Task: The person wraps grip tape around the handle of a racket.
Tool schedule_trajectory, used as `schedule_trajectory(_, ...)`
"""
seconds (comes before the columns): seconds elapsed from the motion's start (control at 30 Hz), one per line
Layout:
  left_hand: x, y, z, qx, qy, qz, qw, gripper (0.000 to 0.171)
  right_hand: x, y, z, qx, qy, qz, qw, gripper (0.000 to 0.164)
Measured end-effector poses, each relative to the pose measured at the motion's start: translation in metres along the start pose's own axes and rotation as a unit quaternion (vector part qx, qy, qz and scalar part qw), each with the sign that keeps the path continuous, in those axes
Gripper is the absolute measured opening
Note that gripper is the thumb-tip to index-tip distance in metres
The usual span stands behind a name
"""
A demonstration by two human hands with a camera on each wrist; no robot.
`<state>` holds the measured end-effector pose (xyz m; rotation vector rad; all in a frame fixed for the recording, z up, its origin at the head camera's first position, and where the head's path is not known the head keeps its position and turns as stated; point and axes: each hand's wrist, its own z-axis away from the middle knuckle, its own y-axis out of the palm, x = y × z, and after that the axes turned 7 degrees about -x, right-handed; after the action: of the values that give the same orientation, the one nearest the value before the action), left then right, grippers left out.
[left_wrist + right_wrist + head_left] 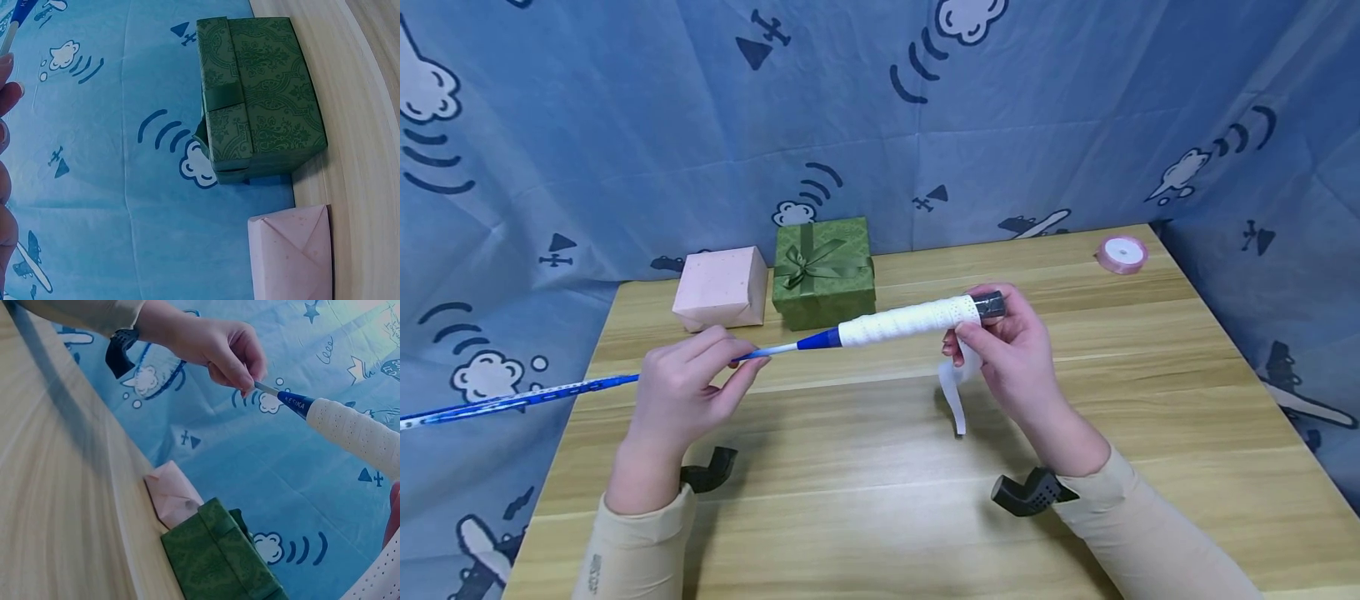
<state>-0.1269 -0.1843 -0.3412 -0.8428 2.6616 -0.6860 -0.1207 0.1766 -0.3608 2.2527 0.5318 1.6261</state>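
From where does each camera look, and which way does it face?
Head: on the head, looking forward and down at the badminton racket and white grip tape; left hand, right hand and both sleeves show.
Left wrist: on that wrist, facing the blue cloth, green gift box and pink box; part of the left hand shows.
Right wrist: on that wrist, facing towards the left hand with its sleeve; part of the right hand shows.
Both wrist views share the boxes.

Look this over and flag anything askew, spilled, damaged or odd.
The white grip wrap looks unfinished: a loose strip dangles below the right hand, and the handle's black end is uncovered. That may just be work in progress. I see no spill or obvious damage.
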Motion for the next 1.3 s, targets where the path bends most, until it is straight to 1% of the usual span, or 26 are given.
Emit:
schedule_trajectory(0.2, -0.0011, -0.0002, -0.0007, -0.002, 0.001, -0.001, 1.0, 0.027, 0.0006, -0.0023, -0.0005, -0.001, 0.001, 0.018, 1.0, 0.037)
schedule_trajectory(0.4, -0.0016, -0.0007, -0.0014, -0.003, 0.001, 0.001, 1.0, 0.028, -0.0002, -0.0052, -0.0001, 0.027, 0.011, -0.001, 1.0, 0.036)
schedule_trajectory(0.6, -0.0015, -0.0021, -0.0014, -0.001, -0.003, 0.006, 1.0, 0.03, -0.0007, -0.0067, -0.0004, 0.052, 0.004, -0.015, 0.999, 0.039)
schedule_trajectory(0.67, -0.0015, -0.0025, -0.0012, 0.002, -0.004, 0.008, 1.0, 0.031, -0.0009, -0.006, -0.0001, 0.048, 0.002, -0.017, 0.999, 0.038)
schedule_trajectory(0.73, -0.0015, -0.0026, -0.0011, 0.003, -0.005, 0.007, 1.0, 0.031, -0.0011, -0.0049, 0.0004, 0.034, 0.002, -0.014, 0.999, 0.036)
schedule_trajectory(0.87, -0.0019, -0.0028, -0.001, 0.008, -0.006, 0.005, 0.9999, 0.031, -0.0005, -0.0029, 0.0018, -0.007, 0.011, 0.014, 1.0, 0.035)
schedule_trajectory(0.97, -0.0019, -0.0028, -0.0014, 0.01, -0.006, 0.007, 0.9999, 0.032, 0.0001, -0.0028, 0.0026, -0.026, 0.017, 0.03, 0.999, 0.035)
schedule_trajectory(1.1, -0.0015, -0.0028, -0.0018, 0.011, -0.005, 0.007, 0.9999, 0.032, 0.0001, -0.0036, 0.0027, -0.028, 0.019, 0.03, 0.999, 0.031)
schedule_trajectory(1.2, -0.0014, -0.0028, -0.0014, 0.014, -0.008, 0.008, 0.9998, 0.032, -0.0012, -0.004, 0.0014, -0.009, 0.009, 0.022, 1.0, 0.029)
schedule_trajectory(1.3, -0.0013, -0.003, -0.0006, 0.019, -0.014, 0.013, 0.9996, 0.032, -0.0019, -0.0043, 0.0004, 0.013, -0.005, 0.017, 1.0, 0.034)
